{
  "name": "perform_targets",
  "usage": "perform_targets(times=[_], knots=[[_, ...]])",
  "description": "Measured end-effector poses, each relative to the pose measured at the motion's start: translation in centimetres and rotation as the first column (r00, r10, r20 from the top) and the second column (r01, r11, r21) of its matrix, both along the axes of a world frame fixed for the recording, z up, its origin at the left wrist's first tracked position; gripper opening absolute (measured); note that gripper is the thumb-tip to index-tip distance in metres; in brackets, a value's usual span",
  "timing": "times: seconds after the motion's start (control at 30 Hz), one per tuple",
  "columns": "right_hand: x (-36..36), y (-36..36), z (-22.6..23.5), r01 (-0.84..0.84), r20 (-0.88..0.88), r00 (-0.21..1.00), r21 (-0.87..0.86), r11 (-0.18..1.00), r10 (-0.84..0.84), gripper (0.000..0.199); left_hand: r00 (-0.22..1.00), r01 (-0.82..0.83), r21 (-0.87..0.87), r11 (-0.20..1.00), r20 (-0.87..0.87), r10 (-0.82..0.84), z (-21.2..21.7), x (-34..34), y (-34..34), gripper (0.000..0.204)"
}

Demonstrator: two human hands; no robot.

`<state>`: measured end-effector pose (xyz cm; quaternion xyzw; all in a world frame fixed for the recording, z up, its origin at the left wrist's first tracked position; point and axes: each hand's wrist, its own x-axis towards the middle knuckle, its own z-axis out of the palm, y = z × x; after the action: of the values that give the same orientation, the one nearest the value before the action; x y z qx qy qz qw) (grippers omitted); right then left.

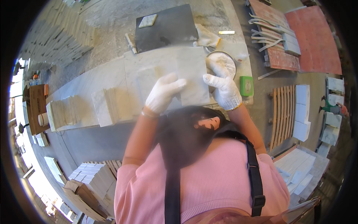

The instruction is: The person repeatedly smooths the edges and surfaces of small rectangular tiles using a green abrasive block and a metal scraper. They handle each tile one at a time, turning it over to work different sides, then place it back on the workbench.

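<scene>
Both my hands wear white knit gloves over the worktable. A pale marble tile (193, 76) lies flat between them. My left hand (164, 92) is loosely bent at its left edge, thumb pointing across the tile; nothing shows in its grip. My right hand (225, 91) is at the tile's right edge, thumb apart from the fingers, and holds nothing I can see. Just beyond it a round bowl (235, 66) contains something white and soft-looking, partly covered by my fingers. Left of the tile, another pale tile (147, 78) lies on the marble surface.
Tile stacks (106, 108) stand on the left of the table. Beyond my hands is a black sheet (167, 31) with a small tile (147, 21). A glove (207, 37) and a green box (246, 86) lie to the right. A wooden pallet (282, 112) stands farther right.
</scene>
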<state>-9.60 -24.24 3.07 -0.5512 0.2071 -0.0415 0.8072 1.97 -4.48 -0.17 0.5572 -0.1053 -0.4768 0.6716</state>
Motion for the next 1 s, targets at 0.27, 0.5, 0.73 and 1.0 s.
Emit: perform_targets(times=[0.27,0.5,0.73,1.0], knots=[[-3.6,0.9,-0.4,-0.073,-0.050,0.995,0.233,0.970,0.087,0.081,1.000,-0.013,-0.024,1.000,0.010,0.013,-0.8,0.6,0.5,0.041],[-5.0,-0.6,-0.7,0.058,-0.095,0.995,0.176,0.983,-0.041,0.070,0.976,-0.146,-0.124,0.982,-0.180,0.123,-0.8,0.5,0.4,0.040],[-3.7,-0.2,0.2,0.077,-0.033,0.995,-0.318,0.945,-0.092,0.066,0.967,-0.197,-0.190,0.962,-0.198,0.159,0.7,0.1,0.3,0.039],[-0.8,3.1,1.6,0.082,0.121,0.965,-0.982,0.172,0.232,0.092,0.976,-0.195,-0.152,0.969,-0.129,0.176,0.7,-0.2,0.1,0.040]])
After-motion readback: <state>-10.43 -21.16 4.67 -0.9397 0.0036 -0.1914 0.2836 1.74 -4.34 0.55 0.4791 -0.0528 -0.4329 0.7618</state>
